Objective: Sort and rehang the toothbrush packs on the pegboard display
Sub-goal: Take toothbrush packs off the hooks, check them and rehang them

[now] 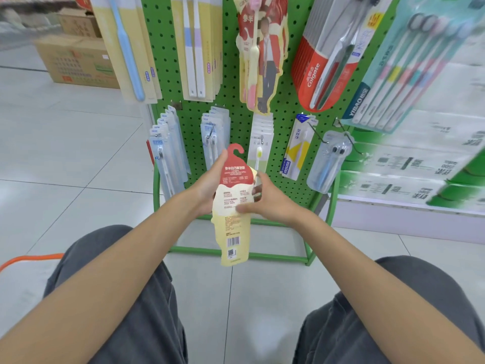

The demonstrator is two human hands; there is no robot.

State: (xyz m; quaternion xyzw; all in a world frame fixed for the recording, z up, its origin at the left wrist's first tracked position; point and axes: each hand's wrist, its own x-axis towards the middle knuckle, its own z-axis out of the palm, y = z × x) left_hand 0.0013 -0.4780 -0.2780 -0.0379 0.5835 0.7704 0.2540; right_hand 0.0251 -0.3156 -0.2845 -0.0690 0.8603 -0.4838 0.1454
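Pale floor tiles run through the shop aisle, with cardboard boxes stacked at the far left and an orange cable trailing across the floor. Straight ahead stands a green pegboard on a green frame, hung with two rows of toothbrush packs. The upper row includes a red Colgate pack and a red and cream pack with a figure printed on it.

The person sits low in front of the board, knees apart in grey trousers. Both hands hold a red and cream toothbrush pack in the air, just short of the lower row, upright, with its hook at the top and its barcode side turned towards them. The left hand cups the pack's left edge, thumb lying up along it, fingers curled behind. The right hand pinches the right edge, thumb pressed on the printed face and fingers tucked behind it.
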